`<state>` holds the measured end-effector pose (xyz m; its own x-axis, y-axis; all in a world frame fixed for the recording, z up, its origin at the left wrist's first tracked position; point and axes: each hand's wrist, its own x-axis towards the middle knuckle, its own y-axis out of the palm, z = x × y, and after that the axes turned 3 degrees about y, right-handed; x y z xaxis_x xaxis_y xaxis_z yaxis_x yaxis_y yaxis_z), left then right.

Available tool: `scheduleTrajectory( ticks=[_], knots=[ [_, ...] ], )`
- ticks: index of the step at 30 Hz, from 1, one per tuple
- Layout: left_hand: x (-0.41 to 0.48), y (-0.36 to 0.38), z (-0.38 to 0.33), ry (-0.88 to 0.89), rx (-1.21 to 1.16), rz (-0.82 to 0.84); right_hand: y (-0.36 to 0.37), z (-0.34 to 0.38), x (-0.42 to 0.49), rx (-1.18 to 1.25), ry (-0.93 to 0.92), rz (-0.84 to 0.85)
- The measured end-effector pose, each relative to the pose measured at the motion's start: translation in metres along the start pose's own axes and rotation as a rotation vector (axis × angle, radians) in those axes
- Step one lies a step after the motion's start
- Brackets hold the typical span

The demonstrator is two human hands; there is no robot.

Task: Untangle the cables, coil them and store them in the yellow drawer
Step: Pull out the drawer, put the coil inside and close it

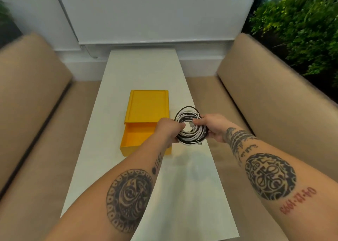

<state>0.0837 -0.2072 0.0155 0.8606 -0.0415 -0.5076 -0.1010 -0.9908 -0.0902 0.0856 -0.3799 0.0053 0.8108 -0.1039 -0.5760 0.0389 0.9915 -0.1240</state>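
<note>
A long white table (142, 72) runs away from the viewer down the middle of the scene, and everything here is placed relative to the yellow drawer unit (148, 107) standing on it about midway along.

To the left of the drawer unit, beyond the table edge, is a tan padded bench (33, 94) with a tall backrest. A matching tan bench (274, 98) sits to the right. Far beyond the unit is a pale wall panel (146, 12). Up and to the right of it, behind the right bench, is dense green foliage (301, 30).

The drawer unit is a flat yellow box. Its drawer (135, 136) is pulled out toward the viewer, open, its yellow floor showing.

Two bare, tattooed forearms reach in from the near edge. Just to the right of the open drawer, level with its front half, they hold a coil of cables (190, 131) up in the air. The coil is black and white strands wound together into one round ring with a hole in the centre.

The left hand (168, 131) overlaps the drawer's right front corner, its fingers curled round the coil's left side. The right hand (212, 125), farther right of the unit, grasps the coil's right side with thumb and fingers closed on the strands.
</note>
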Motion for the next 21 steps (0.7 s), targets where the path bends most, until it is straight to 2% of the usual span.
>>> scheduleTrajectory(
  ticks=[7, 11, 16, 19, 21],
  knots=[
    [0.007, -0.091, -0.017, -0.005, 0.080, -0.092, 0.086, 0.036, 0.003, 0.014, -0.044, 0.074],
    [0.020, -0.127, -0.004, 0.003, 0.090, -0.108, 0.127, 0.026, 0.014, 0.059, -0.076, 0.078],
    [0.038, -0.139, 0.024, 0.105, 0.089, -0.126, 0.149, 0.005, 0.027, 0.015, -0.196, 0.027],
    [0.048, -0.141, 0.037, 0.133, 0.267, -0.142, 0.153, -0.005, 0.030, -0.054, -0.208, 0.006],
    [0.051, -0.144, 0.039, 0.170, 0.570, -0.119, 0.156, -0.013, 0.032, -0.144, -0.186, -0.001]
  ],
)
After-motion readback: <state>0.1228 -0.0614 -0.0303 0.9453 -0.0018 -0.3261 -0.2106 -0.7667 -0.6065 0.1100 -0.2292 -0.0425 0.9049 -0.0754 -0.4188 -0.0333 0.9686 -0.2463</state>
